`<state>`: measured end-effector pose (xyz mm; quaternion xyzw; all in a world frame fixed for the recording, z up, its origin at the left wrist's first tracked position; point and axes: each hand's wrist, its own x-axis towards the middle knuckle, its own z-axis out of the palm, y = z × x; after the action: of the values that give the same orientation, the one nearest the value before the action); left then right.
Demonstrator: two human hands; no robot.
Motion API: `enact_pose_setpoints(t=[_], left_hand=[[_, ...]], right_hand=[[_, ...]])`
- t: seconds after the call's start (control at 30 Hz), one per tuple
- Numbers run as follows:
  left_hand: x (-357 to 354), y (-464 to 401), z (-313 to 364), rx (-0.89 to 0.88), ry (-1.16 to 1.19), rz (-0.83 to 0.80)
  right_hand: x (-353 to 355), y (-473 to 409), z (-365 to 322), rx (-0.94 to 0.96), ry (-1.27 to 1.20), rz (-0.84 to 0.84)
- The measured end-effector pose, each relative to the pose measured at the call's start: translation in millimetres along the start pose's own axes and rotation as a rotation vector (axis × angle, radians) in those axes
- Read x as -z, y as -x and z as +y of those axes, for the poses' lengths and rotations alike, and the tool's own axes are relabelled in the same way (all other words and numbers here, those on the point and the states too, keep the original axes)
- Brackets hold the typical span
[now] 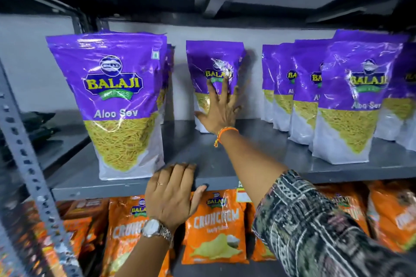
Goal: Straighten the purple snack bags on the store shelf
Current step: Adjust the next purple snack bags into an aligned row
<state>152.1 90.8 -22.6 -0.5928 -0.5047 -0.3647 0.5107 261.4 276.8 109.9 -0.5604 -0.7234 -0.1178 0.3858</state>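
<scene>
Head | R hand (219,114) fingers wide, flat on glossy purple bag (213,56) | L hand (171,193) fingers straight on metal shelf (258,157)

Orange Crunchem bags (215,225), lower tier; yellow tag (243,194).

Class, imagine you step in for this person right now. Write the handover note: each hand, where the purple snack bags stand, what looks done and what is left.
Left hand: open, resting on the front edge of the shelf, holding nothing.
Right hand: open, fingers spread flat against the middle bag, which stands far back on the shelf.
Left bag: upright near the front edge, with more behind it; looks done.
Right bags: upright but staggered and overlapping.
Left to do: probably bring the middle bag forward and even out the right bags.
</scene>
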Motion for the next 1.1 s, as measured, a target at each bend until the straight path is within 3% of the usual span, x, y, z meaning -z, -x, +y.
enact_pose_setpoints(t=[0.5,1.1], left_hand=[[1,0,-1,-0.005,-0.028,-0.003],[35,-4,7,0.112,0.087,-0.302]], right_hand=[[7,7,0,-0.015,0.09,0.029],[111,104,6,0.021,0.107,0.057]])
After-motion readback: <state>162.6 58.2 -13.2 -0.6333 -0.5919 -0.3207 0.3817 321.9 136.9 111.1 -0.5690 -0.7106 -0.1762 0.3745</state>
